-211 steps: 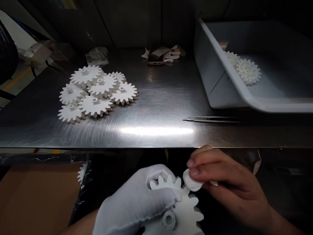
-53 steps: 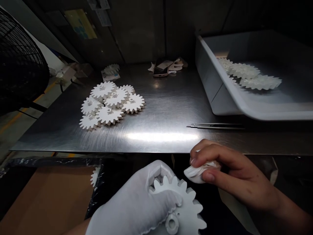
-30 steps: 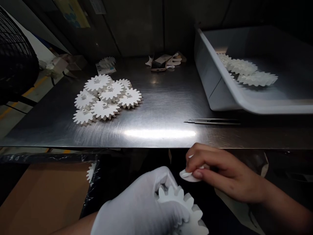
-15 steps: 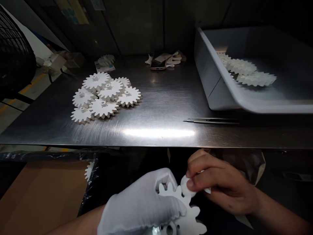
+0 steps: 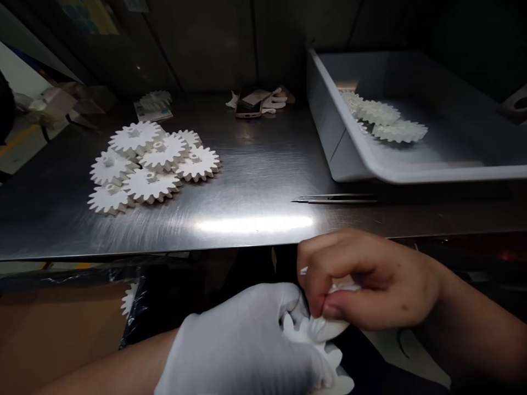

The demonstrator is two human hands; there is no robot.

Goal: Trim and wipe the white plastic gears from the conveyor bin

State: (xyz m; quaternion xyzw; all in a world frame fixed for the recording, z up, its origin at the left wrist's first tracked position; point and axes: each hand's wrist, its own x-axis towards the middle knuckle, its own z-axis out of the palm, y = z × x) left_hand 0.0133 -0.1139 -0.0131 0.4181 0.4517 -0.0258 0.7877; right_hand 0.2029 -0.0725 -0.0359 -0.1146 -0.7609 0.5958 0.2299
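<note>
1. White plastic gear [image 5: 307, 332] sits in the white-gloved left hand [image 5: 242, 351], its teeth showing past the glove fingers, low in view.
2. Bare right hand [image 5: 370, 280] pinches a white cloth wad [image 5: 331, 329] against the gear, so the hands are together.
3. At 9 o'clock, a cardboard sheet [image 5: 53, 334] lies beside black plastic [image 5: 138, 312], with a gear edge [image 5: 128, 299] showing.
4. At 12 o'clock, tweezers [image 5: 335, 199] lie on the steel counter [image 5: 255, 184].
5. At 1 o'clock, a white tray [image 5: 325, 131] holds overlapping gears [image 5: 379, 113].
6. At 11 o'clock, more gears [image 5: 152, 159] lie heaped on the counter.
7. Farther off, at 12 o'clock, a phone [image 5: 248, 108] rests on white cloth [image 5: 274, 101].
</note>
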